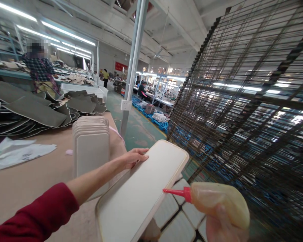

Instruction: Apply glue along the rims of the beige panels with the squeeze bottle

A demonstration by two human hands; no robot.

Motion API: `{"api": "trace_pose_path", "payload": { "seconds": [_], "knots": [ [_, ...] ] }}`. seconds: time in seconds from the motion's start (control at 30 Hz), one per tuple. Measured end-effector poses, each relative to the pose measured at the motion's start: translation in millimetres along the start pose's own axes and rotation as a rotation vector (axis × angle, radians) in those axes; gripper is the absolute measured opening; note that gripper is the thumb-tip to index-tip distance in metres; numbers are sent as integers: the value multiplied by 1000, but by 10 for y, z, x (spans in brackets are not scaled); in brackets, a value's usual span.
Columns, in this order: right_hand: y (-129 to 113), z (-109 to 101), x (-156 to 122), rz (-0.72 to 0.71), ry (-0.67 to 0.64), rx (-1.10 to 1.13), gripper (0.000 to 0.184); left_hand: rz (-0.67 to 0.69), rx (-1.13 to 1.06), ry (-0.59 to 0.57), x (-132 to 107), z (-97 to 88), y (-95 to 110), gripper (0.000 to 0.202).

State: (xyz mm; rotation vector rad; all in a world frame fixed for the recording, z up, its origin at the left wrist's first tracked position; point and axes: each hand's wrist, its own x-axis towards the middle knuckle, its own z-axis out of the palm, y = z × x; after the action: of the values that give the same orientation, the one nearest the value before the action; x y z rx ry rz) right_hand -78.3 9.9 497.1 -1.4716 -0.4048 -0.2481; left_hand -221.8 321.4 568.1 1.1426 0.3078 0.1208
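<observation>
A white rounded rectangular panel (pixel 146 188) is tilted up in front of me, with a pale yellowish line along its rim. My left hand (pixel 133 157) grips its upper left edge, thumb on the face and fingers behind. My right hand (pixel 221 223) is wrapped round a squeeze bottle (pixel 224 198) of yellowish liquid, partly blurred. The bottle's red nozzle (pixel 175 192) points left, its tip at the panel's right edge. Beneath the held panel, several similar pale panels (pixel 178 228) lie on a dark frame. To the left stands a stack of such panels (pixel 92 154).
Dark grey sheets (pixel 37 109) are heaped on the brown table (pixel 50 164), with a crumpled white sheet (pixel 20 153) nearby. A tall wire rack (pixel 242 84) rises close on the right. A metal post (pixel 132 67) stands ahead. A co-worker (pixel 40 69) is at a table back left.
</observation>
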Motion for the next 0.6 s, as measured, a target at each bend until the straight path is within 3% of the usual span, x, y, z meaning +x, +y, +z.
{"api": "trace_pose_path", "payload": {
  "seconds": [0.13,0.27,0.4,0.6],
  "knots": [
    [-101,51,-41,-74,105,-184,26,-14,5,70,60,-32,-17,75],
    [-101,34,16,-114,117,-183,32,-49,-10,131,154,-83,-47,82],
    [-64,4,60,-138,115,-191,35,-42,-37,115,239,-108,-55,78],
    [-46,82,-78,-88,114,-59,34,-34,-62,127,307,-102,-10,75]
  ]
}}
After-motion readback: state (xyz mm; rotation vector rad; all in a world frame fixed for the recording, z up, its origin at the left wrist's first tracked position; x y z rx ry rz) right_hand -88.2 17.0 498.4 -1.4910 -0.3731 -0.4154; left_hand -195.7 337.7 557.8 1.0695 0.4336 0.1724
